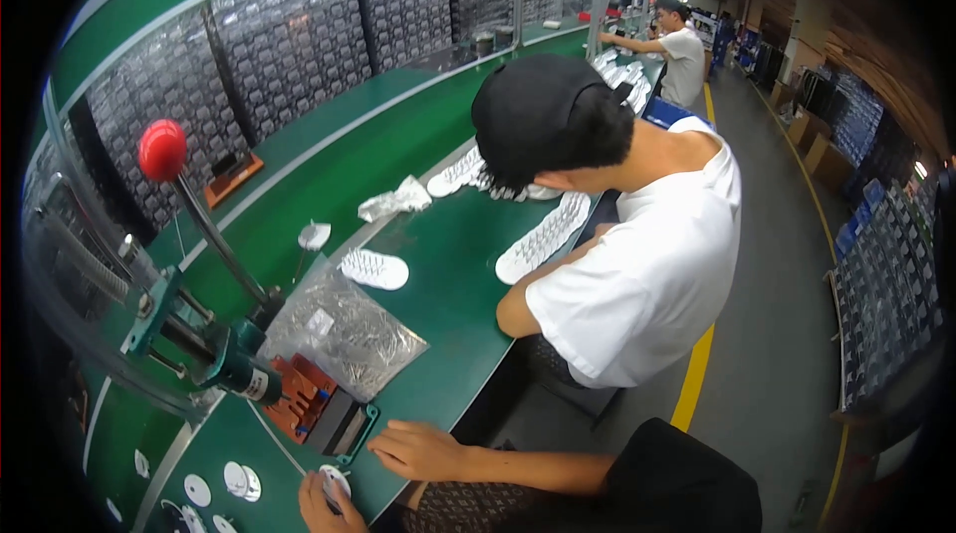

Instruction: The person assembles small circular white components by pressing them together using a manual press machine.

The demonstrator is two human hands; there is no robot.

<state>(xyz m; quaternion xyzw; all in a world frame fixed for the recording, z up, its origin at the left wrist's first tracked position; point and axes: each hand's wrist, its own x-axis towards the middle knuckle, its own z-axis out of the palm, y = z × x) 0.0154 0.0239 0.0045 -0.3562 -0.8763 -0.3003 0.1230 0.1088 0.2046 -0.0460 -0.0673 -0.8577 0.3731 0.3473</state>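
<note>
The person's left hand (329, 511) is at the lower edge of the view, its fingers closed on the rim of a white disc (337, 476) over the near end of the green worktable (453, 304). Gripping it by the edge leaves part of the disc's face uncovered, probably so it can be seen and turned. The right hand (418, 448) rests at the table's edge, palm down, fingers loosely extended with nothing showing in them, close to the base of the lever press (234, 359); that posture seems to let the table bear its weight.

To the left lie a loose disc (197, 490) and a small stack of discs (242, 481), likely set there for easy reach. The press stands just beyond the hands, its orange-brown fixture (299, 394) facing them, while its lever with a red ball knob (162, 150) tilts up and away, which leaves the fixture accessible. A clear bag of thin metal pins (344, 329) lies flat right behind the fixture, presumably to be handy without crowding the hands.

Farther on are a short white row (375, 269) and a longer one (543, 239); they look like overlapping discs, though their dark marks are too small to make out. Beside the longer row, a co-worker in a white T-shirt (647, 264) bends over the table. Another co-worker (684, 65) reaches toward the bench in the distance.
</note>
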